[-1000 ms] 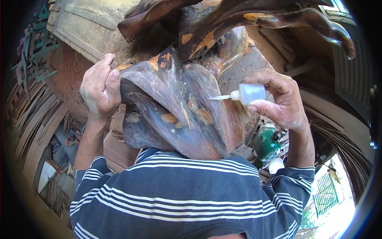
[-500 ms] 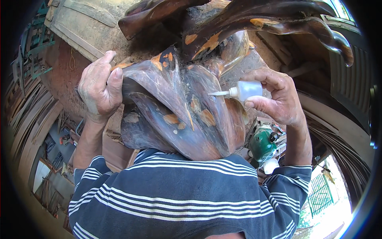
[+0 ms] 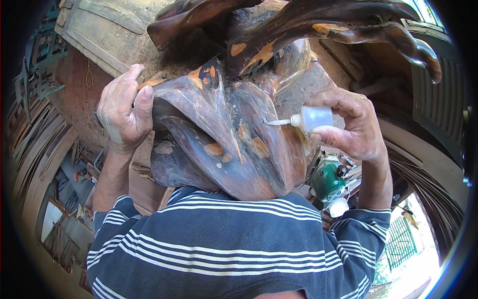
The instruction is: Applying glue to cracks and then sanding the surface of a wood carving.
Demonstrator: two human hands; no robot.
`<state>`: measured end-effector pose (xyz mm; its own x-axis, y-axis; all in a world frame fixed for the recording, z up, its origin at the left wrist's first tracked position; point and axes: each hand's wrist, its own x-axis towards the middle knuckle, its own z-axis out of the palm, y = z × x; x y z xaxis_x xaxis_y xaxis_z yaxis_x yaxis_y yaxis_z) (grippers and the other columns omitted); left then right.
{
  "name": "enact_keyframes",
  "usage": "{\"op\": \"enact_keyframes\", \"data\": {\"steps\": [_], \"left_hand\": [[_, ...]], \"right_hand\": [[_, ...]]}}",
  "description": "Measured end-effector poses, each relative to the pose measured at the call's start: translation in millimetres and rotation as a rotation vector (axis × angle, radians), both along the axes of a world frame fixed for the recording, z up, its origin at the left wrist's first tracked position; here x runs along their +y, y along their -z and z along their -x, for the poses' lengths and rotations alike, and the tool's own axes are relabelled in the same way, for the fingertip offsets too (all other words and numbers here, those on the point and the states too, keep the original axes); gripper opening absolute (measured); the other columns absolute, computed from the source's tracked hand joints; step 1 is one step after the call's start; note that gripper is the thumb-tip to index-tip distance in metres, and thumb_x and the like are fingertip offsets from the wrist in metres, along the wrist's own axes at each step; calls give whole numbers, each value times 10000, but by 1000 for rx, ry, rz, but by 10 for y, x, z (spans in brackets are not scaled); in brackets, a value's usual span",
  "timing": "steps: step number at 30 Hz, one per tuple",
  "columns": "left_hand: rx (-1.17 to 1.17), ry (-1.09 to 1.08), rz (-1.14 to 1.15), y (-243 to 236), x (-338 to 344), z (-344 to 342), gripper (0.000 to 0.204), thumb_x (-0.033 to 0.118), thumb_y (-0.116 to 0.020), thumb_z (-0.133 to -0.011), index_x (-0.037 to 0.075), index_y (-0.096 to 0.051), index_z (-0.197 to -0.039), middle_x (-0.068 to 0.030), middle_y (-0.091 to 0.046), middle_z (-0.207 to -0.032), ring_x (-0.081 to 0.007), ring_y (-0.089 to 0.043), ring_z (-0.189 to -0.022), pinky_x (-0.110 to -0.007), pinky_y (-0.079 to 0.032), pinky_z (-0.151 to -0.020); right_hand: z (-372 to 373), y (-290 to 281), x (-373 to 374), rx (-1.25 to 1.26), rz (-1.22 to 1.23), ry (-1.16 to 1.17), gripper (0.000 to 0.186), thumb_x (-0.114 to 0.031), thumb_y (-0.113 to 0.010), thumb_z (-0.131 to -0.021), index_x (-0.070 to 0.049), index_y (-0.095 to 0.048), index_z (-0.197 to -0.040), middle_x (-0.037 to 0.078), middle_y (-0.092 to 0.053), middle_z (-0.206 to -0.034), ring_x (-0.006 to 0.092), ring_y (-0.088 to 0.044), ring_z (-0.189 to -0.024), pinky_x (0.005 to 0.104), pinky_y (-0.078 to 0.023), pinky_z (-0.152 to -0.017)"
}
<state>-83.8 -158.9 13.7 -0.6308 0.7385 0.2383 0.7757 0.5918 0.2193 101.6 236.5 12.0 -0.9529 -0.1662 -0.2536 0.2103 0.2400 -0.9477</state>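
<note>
My right hand (image 3: 356, 122) pinches a small translucent white squeeze bottle (image 3: 317, 117) between thumb and fingers. The bottle lies sideways, its thin nozzle (image 3: 281, 122) pointing left, with the tip at a small dark spot on the wood. That wood is a large, dark brown carving (image 3: 199, 129) with twisting, polished ridges and several orange-coloured patches (image 3: 259, 147). At its left edge, my left hand (image 3: 124, 109) grips the end of a ridge, thumb in front; its other fingers are partly hidden. The carving's near end meets my striped shirt.
Long curved limbs of dark wood (image 3: 318, 30) reach across the far side. A green power tool (image 3: 329, 180) sits right of the carving, below my right hand. Stacked wood strips (image 3: 37, 164) line the left; a board (image 3: 107, 35) lies far left.
My right hand has shifted slightly right and down with the bottle. A dark wet-looking spot now shows at the nozzle tip. My left hand has stayed in place.
</note>
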Motion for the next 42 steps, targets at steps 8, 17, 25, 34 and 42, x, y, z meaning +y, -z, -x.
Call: {"op": "enact_keyframes", "data": {"steps": [8,17,25,34,42], "left_hand": [[13,-1,-9,14,-18,2,365,270,-658,-1047,-75,-742,-1128,-249,-768,-1163,-407,-752,-1062,-462,-562,-961],[-9,4,-12,10,-4,-7,369,258,-651,-1047,-84,-739,-1152,-251,-767,-1168,-411,-749,-1067,-465,-559,-966],[-38,-21,-3,65,-29,-12,389,234,-590,-1061,-93,-727,-1221,-240,-767,-1176,-396,-741,-1064,-459,-543,-980],[-43,-33,-9,68,-26,-17,400,223,-562,-1063,-90,-726,-1249,-234,-768,-1194,-383,-741,-1081,-445,-542,-983],[-46,-44,12,40,-14,-31,403,219,-548,-1061,-90,-730,-1246,-236,-769,-1191,-387,-740,-1089,-447,-543,-994]], "right_hand": [[43,-20,-40,8,-33,-21,529,-338,-969,-796,-16,-777,-1169,102,-768,-1073,178,-743,-957,330,-597,-842],[-22,143,7,-92,102,26,517,-289,-974,-793,-8,-768,-1174,97,-762,-1090,167,-724,-973,322,-580,-865],[-330,423,27,-176,341,233,476,-155,-940,-812,21,-739,-1206,95,-754,-1110,158,-702,-1021,314,-547,-925],[-329,533,26,-267,391,259,480,-126,-932,-822,32,-726,-1226,76,-741,-1143,141,-691,-1033,306,-543,-929],[-284,636,-91,-201,418,264,470,-149,-934,-840,14,-733,-1233,81,-746,-1145,143,-696,-1030,307,-553,-923]]}}
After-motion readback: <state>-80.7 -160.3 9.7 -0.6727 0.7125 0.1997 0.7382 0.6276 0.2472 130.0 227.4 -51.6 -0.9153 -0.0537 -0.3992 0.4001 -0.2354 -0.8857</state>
